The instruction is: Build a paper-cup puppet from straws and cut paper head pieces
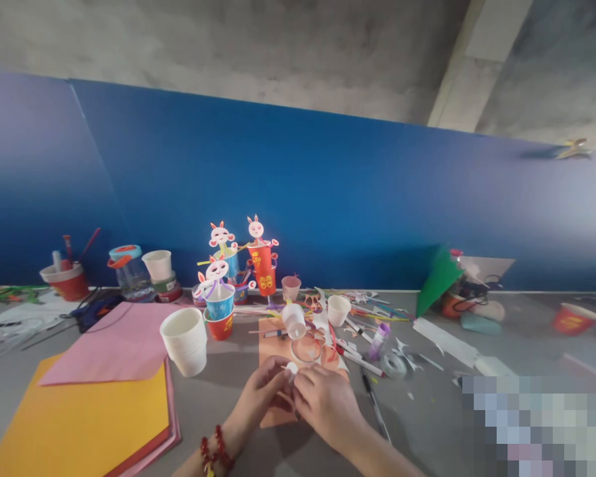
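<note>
My left hand (267, 389), with a red bead bracelet at the wrist, and my right hand (328, 401) meet at the front middle of the table. Pinched between their fingertips is a small white round piece (292, 368); its material is too small to make out. Beneath them lies an orange-pink paper sheet (273, 344). A white paper cup (294, 320) lies tilted just beyond my fingers, and another white cup (338, 310) stands upright to its right. Stacked white cups (183, 341) stand left of my left hand.
Rabbit-faced figures on blue cups (220, 306) and red cups (262, 268) stand near the blue partition (328, 199). Pink paper (114, 344) and yellow paper (89, 411) lie left. Markers, a purple glue stick (380, 341), a tape roll (393, 364) and a black pen (375, 404) lie right.
</note>
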Motion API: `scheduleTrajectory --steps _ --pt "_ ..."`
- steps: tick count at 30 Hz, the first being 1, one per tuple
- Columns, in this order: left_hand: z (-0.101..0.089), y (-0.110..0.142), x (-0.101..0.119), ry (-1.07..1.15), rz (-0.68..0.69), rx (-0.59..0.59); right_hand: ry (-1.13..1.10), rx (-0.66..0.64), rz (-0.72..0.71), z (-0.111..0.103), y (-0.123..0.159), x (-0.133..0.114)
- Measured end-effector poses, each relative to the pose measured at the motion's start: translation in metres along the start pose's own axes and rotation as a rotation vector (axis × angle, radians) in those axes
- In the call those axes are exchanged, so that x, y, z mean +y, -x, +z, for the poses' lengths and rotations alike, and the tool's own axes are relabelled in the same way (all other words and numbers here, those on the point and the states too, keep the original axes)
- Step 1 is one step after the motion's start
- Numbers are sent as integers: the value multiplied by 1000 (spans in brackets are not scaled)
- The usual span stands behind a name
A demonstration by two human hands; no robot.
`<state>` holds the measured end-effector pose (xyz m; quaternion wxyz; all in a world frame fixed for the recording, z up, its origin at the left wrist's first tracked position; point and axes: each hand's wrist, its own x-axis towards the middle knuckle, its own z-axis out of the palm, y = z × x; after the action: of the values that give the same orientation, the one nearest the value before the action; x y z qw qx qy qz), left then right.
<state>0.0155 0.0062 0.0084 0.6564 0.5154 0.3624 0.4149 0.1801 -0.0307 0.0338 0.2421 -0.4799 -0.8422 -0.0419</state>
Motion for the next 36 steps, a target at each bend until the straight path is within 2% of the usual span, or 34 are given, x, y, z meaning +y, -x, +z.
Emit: scheduleTrajectory --steps 3,6,9,11,17,22,26,29,33,36 --pt "-5 -5 -2 -69 4 118 -173 -34 -48 -3 5 8" --pt "-9 -6 0 -112 26 169 -268 -75 33 -9 19 19" --pt "-11 -6 1 -152 60 207 -237 -181 169 -10 38 25" --pt "-12 -7 1 -169 73 215 -197 -229 209 -10 50 29" --pt "-11 -8 0 -214 81 216 -38 -253 332 -19 69 40" --pt "-14 -9 -1 -252 90 203 -194 -171 248 -16 50 28" --pt "-14 -10 -6 -291 119 198 -382 -67 234 1 18 16" --pt "-12 -7 -7 -336 154 194 -527 -17 276 16 0 16" --pt "-9 -2 -1 -408 223 178 -633 47 360 34 -6 21" --pt "-10 -2 2 -461 259 171 -675 36 376 42 -2 25"
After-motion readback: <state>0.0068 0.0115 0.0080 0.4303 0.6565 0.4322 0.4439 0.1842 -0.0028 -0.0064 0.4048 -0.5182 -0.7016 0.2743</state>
